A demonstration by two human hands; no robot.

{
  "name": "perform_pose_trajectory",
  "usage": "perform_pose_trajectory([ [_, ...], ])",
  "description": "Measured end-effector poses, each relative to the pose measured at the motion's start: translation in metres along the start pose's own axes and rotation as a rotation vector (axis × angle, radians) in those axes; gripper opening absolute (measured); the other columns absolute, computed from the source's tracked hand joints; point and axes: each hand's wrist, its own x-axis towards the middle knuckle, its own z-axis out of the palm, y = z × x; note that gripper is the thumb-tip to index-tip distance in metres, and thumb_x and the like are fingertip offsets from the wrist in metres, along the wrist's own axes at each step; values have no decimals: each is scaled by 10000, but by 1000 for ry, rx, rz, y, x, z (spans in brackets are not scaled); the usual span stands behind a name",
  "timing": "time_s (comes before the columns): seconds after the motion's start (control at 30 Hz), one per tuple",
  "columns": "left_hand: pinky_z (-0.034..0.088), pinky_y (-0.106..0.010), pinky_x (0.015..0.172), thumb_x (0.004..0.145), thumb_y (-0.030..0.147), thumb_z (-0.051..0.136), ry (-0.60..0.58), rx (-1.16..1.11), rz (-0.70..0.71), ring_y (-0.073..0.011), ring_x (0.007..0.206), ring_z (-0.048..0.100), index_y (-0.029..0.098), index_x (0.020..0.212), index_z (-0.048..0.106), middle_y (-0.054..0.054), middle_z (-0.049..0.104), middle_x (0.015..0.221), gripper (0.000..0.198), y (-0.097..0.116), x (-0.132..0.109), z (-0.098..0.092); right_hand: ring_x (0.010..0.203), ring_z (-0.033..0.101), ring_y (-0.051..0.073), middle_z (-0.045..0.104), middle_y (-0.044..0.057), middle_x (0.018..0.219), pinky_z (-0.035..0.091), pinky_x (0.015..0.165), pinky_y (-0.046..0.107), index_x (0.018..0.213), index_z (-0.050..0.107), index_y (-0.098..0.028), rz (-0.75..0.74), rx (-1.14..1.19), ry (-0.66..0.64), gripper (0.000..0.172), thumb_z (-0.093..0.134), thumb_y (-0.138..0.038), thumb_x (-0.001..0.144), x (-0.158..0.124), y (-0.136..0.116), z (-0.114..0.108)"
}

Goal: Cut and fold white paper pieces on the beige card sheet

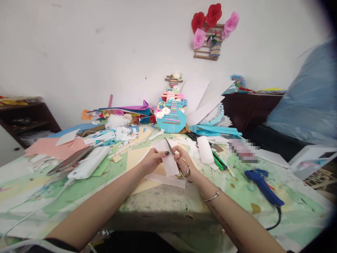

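Note:
My left hand (153, 160) pinches a strip of thin white paper (170, 166) between thumb and fingers. Gold-handled scissors (185, 169) sit in my right hand (184, 158), their blades pointing up and away beside the paper's upper part. Whether the blades touch the paper I cannot make out. Below my hands, another pale paper strip (168, 180) lies near the table's front edge, partly over a cream sheet (134, 160). A white paper roll (205, 150) stands tilted just right of my right hand.
A blue glue gun (264, 186) lies at right, its cord running off the front. Green markers (219, 160) lie beyond my right hand. At left are a white power bank (89, 162) with a cable and a phone (70, 161). A blue paper instrument (171, 121) leans at the back among paper scraps.

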Motion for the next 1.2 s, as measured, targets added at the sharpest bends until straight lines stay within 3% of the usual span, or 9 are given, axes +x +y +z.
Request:
perform_pose_trajectory([
  [0.17,470,-278,657,625,208,735,34,-6,-24,-162,650,618,107,798,687,-69,690,741,206,0,1,0,227,300,69,416,-119,331,208,254,150,863,369,-221,3,-50,54,509,555,-646,654,3,-2,0],
  [0.37,489,-273,675,572,226,766,225,52,-32,-161,714,633,156,825,680,-62,694,835,277,10,19,-24,247,264,64,358,-97,312,212,293,179,733,376,-216,-68,156,350,475,468,-681,703,10,-23,-11],
  [0.5,496,-303,645,480,247,805,186,436,-186,-205,726,639,137,796,695,-104,697,827,352,21,51,-44,263,261,63,313,-79,317,178,293,195,622,344,-216,-119,193,519,506,411,-708,718,12,-33,-24],
  [0.7,489,-309,614,390,253,827,175,622,-151,-235,741,635,135,789,692,-108,696,817,437,12,112,-40,280,281,56,350,-82,355,205,303,185,626,337,-213,-95,218,558,500,460,-691,706,13,-27,-25],
  [0.83,473,-305,607,368,248,825,253,815,-115,-258,768,625,119,824,673,-125,682,853,497,4,132,-38,282,272,54,370,-76,368,191,303,187,631,325,-213,-46,264,547,486,487,-663,713,12,-24,-23],
  [0.93,444,-281,671,396,232,809,354,995,-68,-272,896,593,146,846,660,-114,663,941,482,15,127,-47,293,281,59,360,-76,365,205,316,191,631,317,-214,-73,261,554,474,471,-650,735,12,-25,-25],
  [1.0,422,-280,708,396,217,802,414,1120,-76,-298,969,560,160,750,650,-106,665,902,389,27,115,-57,299,284,59,352,-79,361,215,326,191,631,314,-214,-86,265,537,469,469,-643,742,11,-26,-26],
  [1.13,404,-318,647,285,239,830,477,1310,-226,-380,886,570,166,515,554,-119,642,654,367,44,79,-71,297,278,58,356,-78,360,200,325,190,630,321,-213,-84,255,482,461,474,-631,746,10,-27,-22],
  [1.2,396,-313,617,282,275,831,485,1353,-287,-369,826,587,179,504,537,-104,625,597,381,44,61,-74,297,288,63,367,-71,364,195,321,194,633,331,-213,-77,234,454,457,468,-634,748,9,-27,-20],
])
